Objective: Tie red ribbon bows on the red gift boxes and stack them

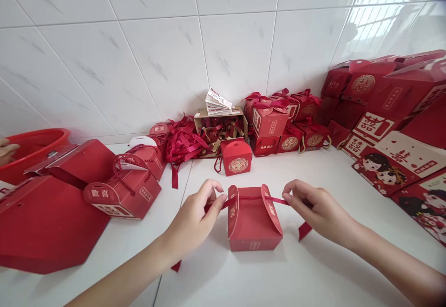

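Pinching the ribbon (251,198), left hand (195,214) and right hand (322,210) apparently hold it taut through the flaps (273,212). The box (255,231) sits between, within even reach.

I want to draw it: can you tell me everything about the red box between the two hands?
The red box looks like folded card. It sits upright on the white surface, with a small pale printed mark on its near side. Two rounded flaps, one at each side, stand up apart, with pale gold print. A red ribbon runs across between them, pinched by the left hand and the right hand; neither hand seems to touch the box itself.
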`<state>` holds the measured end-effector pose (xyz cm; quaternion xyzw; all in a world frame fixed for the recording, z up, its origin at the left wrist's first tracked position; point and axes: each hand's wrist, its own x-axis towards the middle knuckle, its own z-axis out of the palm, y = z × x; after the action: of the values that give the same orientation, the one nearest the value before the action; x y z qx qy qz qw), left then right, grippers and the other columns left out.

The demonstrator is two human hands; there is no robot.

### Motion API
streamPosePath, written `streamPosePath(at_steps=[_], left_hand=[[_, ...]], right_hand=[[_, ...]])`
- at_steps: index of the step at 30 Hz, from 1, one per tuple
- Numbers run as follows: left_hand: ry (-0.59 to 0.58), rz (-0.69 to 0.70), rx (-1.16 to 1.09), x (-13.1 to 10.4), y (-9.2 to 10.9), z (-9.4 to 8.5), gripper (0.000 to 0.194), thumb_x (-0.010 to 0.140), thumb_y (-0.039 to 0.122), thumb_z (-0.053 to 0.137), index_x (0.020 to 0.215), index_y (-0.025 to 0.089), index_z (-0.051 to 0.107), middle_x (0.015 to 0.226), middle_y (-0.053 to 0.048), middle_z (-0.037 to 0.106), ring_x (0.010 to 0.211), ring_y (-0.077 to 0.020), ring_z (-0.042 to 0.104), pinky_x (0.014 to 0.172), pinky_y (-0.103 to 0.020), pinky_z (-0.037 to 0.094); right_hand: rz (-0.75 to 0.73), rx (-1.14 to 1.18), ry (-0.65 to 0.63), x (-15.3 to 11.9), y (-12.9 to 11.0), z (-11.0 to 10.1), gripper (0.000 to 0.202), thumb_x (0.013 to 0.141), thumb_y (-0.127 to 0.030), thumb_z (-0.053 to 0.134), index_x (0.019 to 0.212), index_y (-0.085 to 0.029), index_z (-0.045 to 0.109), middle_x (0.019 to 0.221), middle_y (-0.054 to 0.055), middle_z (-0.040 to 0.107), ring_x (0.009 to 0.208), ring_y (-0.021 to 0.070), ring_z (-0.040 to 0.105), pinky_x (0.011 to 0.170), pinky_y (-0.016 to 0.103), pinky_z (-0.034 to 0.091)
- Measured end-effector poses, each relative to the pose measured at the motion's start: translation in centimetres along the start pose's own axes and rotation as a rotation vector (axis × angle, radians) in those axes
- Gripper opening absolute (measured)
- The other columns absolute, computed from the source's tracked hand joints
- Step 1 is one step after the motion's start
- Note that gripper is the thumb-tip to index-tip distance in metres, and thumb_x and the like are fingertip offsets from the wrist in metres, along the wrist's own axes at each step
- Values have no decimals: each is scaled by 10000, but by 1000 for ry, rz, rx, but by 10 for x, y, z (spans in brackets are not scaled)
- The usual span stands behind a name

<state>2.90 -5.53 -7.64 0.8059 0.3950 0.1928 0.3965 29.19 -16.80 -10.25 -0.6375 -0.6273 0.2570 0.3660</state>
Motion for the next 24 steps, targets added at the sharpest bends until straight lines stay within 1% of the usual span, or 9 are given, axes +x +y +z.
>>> streamPosePath(at_steps=[3,7,10,13,15,17,19,21,24], left_hand=[[-95,6,-104,3,0,11,335,933,518,380,824,213,466,713,47,451,648,-116,393,613,-239,323],[-141,29,-172,4,-12,21,358,920,519,410,765,198,449,708,37,434,662,-124,398,621,-245,329],[-112,15,-127,1,-21,20,394,903,520,440,689,191,418,679,35,411,646,-125,371,609,-247,308],[-75,-29,-103,1,-23,15,473,858,560,486,606,195,323,610,52,313,585,-111,290,551,-242,252],[-96,-65,-123,2,-21,12,499,828,588,508,594,198,302,591,63,271,558,-103,248,524,-239,217],[-127,-90,-163,4,-20,10,495,817,601,514,603,194,331,592,64,280,552,-99,242,516,-234,204],[-155,-109,-230,4,-18,9,477,816,596,526,628,188,366,610,60,318,561,-96,258,520,-229,207],[-173,-134,-312,2,-16,9,448,815,569,556,655,185,389,630,56,345,569,-92,270,523,-225,213],[-175,-170,-415,-1,-12,8,421,817,521,588,660,185,387,619,63,302,549,-83,236,505,-226,191]], right_hand=[[34,30,-51,2,1,6,357,952,-506,403,858,-176,501,578,-49,292,528,91,246,487,235,224],[98,79,-147,4,6,15,432,932,-550,407,757,-163,487,618,-29,347,579,94,247,520,240,226],[150,163,-170,5,15,19,495,917,-588,397,679,-156,434,638,-20,345,599,95,261,532,239,233],[171,209,-174,6,20,18,530,877,-616,457,627,-157,374,602,-35,284,571,82,228,512,232,198],[166,218,-181,7,18,14,538,858,-622,488,618,-156,368,587,-43,255,558,76,204,501,231,170],[165,227,-192,6,15,11,525,855,-622,496,636,-152,409,584,-46,254,554,75,199,495,231,163],[143,234,-194,4,12,7,479,868,-595,502,700,-147,486,592,-44,282,553,76,214,491,229,179],[77,226,-157,0,8,3,403,885,-535,522,778,-147,550,612,-32,364,554,80,272,493,228,239],[-120,111,17,-5,3,0,270,895,-411,565,802,-159,597,690,10,519,565,94,385,505,250,339]])
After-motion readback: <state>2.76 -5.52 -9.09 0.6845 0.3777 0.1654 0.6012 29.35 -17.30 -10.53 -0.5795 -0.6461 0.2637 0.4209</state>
